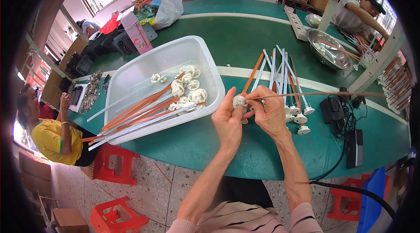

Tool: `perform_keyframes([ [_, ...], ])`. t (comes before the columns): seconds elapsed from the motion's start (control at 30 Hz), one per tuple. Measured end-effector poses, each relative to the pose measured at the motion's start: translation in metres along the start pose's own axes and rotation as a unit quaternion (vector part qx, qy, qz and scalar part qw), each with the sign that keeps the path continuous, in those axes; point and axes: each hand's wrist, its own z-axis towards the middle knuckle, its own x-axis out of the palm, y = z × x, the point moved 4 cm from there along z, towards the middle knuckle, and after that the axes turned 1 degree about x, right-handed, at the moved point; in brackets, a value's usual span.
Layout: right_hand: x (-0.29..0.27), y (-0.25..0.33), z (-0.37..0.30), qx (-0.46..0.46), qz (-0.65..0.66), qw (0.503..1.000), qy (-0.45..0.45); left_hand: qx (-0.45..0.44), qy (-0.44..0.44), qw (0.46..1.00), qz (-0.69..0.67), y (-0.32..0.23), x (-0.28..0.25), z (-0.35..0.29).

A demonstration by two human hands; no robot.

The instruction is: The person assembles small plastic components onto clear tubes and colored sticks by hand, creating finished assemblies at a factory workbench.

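My left hand [228, 119] pinches a white round plastic cap [239, 101] between thumb and fingers. A long thin brown strip [323, 95] runs from the cap far out to the right. My right hand [271, 113] grips that strip close to the cap, its fingers closed. Just beyond and beside my right hand, several finished-looking silver and orange strips with white round caps [300, 119] lie on the table. Left of my hands is a white plastic tub [210, 64] holding orange strips [135, 113], silver strips and loose white caps [192, 85]. My fingers partly hide the joint between cap and strip.
On the green table [245, 29] stand a black adapter [332, 109] with cables, a black box [355, 147], a power strip [295, 23] and a metal bowl [328, 49]. A white post [378, 69] rises at right. People sit at left and far right; red stools [116, 163] stand below.
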Motion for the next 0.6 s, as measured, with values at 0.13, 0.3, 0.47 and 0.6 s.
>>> perform_keyframes([
  [0.13,-0.0003,0.0005,-0.0011,0.012,-0.015,1.000,0.011,-0.001,0.000,1.000,0.017,-0.0029,0.0001,-0.0012],
  [0.3,0.0031,-0.0063,-0.0027,0.040,-0.011,0.999,0.014,-0.029,-0.010,0.999,0.033,-0.0078,0.0005,-0.0034],
  [0.47,0.0052,-0.0070,-0.0035,0.035,0.001,0.999,0.016,-0.004,-0.023,0.999,0.022,-0.0049,-0.0016,-0.0039],
  [0.6,0.0053,-0.0003,-0.0015,0.022,0.005,1.000,0.006,0.021,-0.030,0.999,0.005,-0.0030,-0.0022,-0.0029],
])
